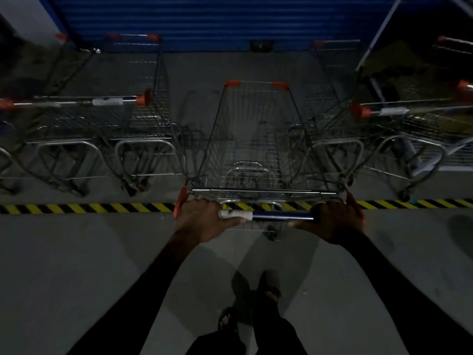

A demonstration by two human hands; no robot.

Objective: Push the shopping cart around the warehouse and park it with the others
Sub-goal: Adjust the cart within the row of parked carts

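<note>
Outer parked carts edge-cropped

blue shutter, striped floor tape

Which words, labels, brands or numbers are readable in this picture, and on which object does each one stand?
None can be read.
White label on the handle of the pushed cart: blurred, no text legible.
White labels on the handles of the left parked cart and the right parked cart: too blurred.
Yellow-black floor stripe: a pattern only, no words.
</note>
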